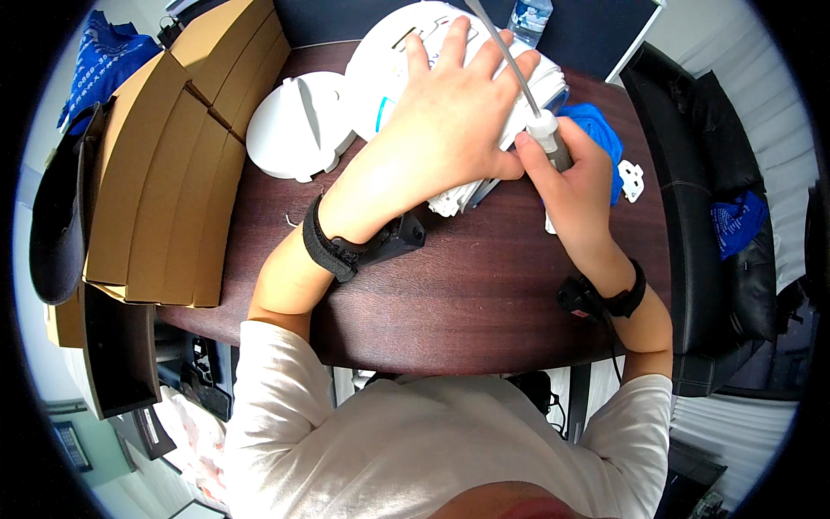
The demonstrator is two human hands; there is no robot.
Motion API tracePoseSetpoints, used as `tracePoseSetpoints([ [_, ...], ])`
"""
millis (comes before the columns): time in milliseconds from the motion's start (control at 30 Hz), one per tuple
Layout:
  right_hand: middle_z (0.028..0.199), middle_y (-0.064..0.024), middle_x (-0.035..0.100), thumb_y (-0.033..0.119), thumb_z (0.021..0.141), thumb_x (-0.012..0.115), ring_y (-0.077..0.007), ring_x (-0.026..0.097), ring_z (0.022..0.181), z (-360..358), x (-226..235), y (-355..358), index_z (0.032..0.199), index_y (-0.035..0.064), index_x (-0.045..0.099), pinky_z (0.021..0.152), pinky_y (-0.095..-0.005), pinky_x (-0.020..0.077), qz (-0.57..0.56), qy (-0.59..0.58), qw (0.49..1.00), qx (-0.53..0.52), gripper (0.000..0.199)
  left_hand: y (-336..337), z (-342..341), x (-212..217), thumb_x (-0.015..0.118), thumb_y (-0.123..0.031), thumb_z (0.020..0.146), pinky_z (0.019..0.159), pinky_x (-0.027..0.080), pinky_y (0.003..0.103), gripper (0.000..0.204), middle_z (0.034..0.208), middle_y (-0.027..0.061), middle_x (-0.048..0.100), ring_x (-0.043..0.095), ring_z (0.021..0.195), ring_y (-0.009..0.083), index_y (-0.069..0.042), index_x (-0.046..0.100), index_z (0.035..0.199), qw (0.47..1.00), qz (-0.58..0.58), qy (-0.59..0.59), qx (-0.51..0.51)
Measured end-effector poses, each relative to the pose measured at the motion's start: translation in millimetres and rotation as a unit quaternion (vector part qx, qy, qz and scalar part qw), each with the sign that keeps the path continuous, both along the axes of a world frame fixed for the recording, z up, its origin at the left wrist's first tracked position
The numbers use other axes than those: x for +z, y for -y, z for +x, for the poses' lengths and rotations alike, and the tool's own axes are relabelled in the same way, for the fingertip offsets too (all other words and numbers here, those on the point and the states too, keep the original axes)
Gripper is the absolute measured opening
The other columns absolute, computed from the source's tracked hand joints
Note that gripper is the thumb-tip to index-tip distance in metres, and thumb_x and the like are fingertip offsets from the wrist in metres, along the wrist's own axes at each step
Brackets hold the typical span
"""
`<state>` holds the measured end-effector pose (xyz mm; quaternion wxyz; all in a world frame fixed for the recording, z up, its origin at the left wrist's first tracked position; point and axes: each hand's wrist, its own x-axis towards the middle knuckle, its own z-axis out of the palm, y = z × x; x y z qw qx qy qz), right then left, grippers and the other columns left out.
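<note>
Pressing down on the large round white plastic housing (406,60), the left hand (445,112) lay flat across its top with the fingers (456,39) spread wide and gripping nothing, the palm covering most of the shell's near half. The housing sat at the far middle of the dark brown wooden table (484,277), its ribbed lower edge jutting out beneath the wrist. Just beside it, the right hand (575,186) was wrapped around a slim grey pen-like tool with a white collar (549,138), its fingers closed tight about the barrel, while a thin translucent tube (510,56) rose from the collar and arched away over the left hand's knuckles. The tool's tip was hidden between the hand and the housing's edge, so contact there could not be judged. A crumpled blue cloth (601,138) lay behind the right hand, touching it, with a small white plastic fitting (631,180) near its right side. To the left of the housing rested a smaller round white plastic cover (298,125), apart from it, and further left stood a row of flat brown cardboard boxes (164,173). Both wrists wore black straps, the left one (333,251) carrying a small black device.
</note>
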<state>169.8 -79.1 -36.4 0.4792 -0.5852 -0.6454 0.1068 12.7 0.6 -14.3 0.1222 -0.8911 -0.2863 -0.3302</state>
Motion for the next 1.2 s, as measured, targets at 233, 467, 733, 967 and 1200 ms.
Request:
tracePoseSetpoints([
  [233, 0.07, -0.0093, 0.063, 0.017, 0.085, 0.073, -0.0114, 0.057, 0.062, -7, -3, -1, 0.084, 0.0003, 0.062, 0.055, -0.0313, 0.0441, 0.089, -0.032, 0.996, -0.007, 0.021, -2, 1, -3, 0.077, -0.033, 0.067, 0.105, 0.03, 0.067, 0.083, 0.144, 0.0157, 0.048, 0.04, 0.134, 0.043, -0.013, 0.047, 0.141, 1.0, 0.008, 0.004, 0.0],
  [467, 0.071, -0.0098, 0.064, 0.017, 0.084, 0.073, -0.0116, 0.06, 0.062, -5, 1, 1, 0.088, 0.001, 0.063, 0.057, -0.0304, 0.0464, 0.0, -0.038, 0.999, -0.007, 0.019, 2, 0, 2, 0.078, -0.033, 0.066, 0.104, 0.031, 0.066, 0.083, 0.143, 0.0152, 0.048, 0.041, 0.133, 0.0407, -0.013, 0.048, 0.141, 1.0, 0.007, -0.005, -0.008],
  [733, 0.072, -0.0109, 0.065, 0.017, 0.083, 0.073, -0.0123, 0.062, 0.064, -9, -4, -1, 0.091, 0.0005, 0.064, 0.057, -0.0311, 0.0468, 0.081, -0.032, 0.996, -0.019, 0.02, 1, -1, 3, 0.079, -0.035, 0.066, 0.103, 0.031, 0.067, 0.084, 0.144, 0.0153, 0.048, 0.04, 0.133, 0.0438, -0.014, 0.047, 0.141, 1.0, 0.015, -0.005, -0.02],
  [967, 0.073, -0.0118, 0.066, 0.018, 0.084, 0.072, -0.0137, 0.063, 0.064, -10, 4, 4, 0.09, 0.0, 0.064, 0.058, -0.0318, 0.0478, -0.056, -0.057, 0.996, -0.041, 0.021, 1, -1, 2, 0.08, -0.036, 0.066, 0.102, 0.031, 0.069, 0.086, 0.144, 0.015, 0.047, 0.039, 0.134, 0.044, -0.014, 0.047, 0.142, 1.0, 0.018, -0.008, -0.015],
  [1200, 0.075, -0.0113, 0.067, 0.018, 0.082, 0.073, -0.0155, 0.064, 0.065, -12, -4, -2, 0.091, 0.0002, 0.064, 0.059, -0.0312, 0.049, 0.075, -0.022, 0.996, -0.035, 0.021, 1, 0, 1, 0.08, -0.035, 0.065, 0.103, 0.031, 0.07, 0.085, 0.144, 0.0146, 0.047, 0.041, 0.133, 0.0412, -0.014, 0.047, 0.141, 1.0, 0.018, 0.001, -0.008],
])
